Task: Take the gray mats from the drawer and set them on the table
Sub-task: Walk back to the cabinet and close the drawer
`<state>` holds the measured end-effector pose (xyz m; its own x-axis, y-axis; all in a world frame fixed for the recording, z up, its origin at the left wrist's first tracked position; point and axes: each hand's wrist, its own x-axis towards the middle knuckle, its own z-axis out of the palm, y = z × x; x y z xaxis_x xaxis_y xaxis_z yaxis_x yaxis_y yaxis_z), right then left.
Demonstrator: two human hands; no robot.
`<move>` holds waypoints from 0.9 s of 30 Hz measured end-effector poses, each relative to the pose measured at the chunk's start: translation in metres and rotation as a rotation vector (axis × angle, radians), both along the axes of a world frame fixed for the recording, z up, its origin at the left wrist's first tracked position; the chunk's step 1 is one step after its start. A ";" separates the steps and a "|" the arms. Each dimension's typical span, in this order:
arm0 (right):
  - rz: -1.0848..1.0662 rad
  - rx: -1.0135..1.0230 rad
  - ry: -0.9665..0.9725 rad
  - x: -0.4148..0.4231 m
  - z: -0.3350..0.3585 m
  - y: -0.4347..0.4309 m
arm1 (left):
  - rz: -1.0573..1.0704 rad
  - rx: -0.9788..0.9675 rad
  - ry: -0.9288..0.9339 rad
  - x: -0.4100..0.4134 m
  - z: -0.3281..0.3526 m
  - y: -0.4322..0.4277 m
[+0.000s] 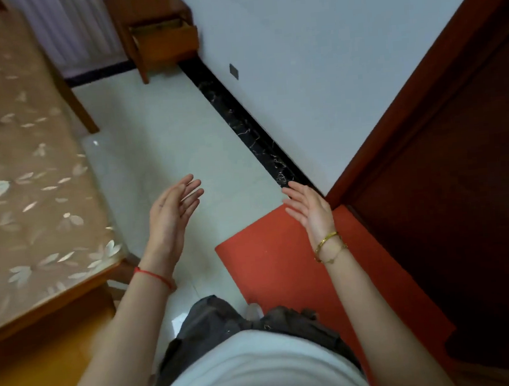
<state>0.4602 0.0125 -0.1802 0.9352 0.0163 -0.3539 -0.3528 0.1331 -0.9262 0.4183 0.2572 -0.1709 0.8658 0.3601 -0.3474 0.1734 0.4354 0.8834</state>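
Observation:
A small wooden cabinet (154, 24) stands far ahead against the white wall, and its drawer (165, 37) is pulled open. I cannot make out any gray mats inside it from here. The table (32, 167) with a brown flowered cover fills the left side. My left hand (173, 217) and my right hand (308, 211) are raised in front of me over the floor, palms facing each other, fingers apart, holding nothing.
A pale tiled floor (164, 145) runs from me to the cabinet. A red floor mat (277, 261) lies at my feet by a dark wooden door (447, 177) on the right. A wooden seat (39, 371) sits at the lower left beside the table.

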 end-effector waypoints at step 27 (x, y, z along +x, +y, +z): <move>0.241 0.032 0.035 0.459 -0.002 0.197 | 0.243 0.003 -0.017 0.403 0.015 0.181</move>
<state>0.9190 0.2098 -0.1826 0.8897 0.2497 -0.3821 -0.4102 0.0702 -0.9093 0.8215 0.4380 -0.1558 0.7593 0.5594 -0.3324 0.0495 0.4597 0.8867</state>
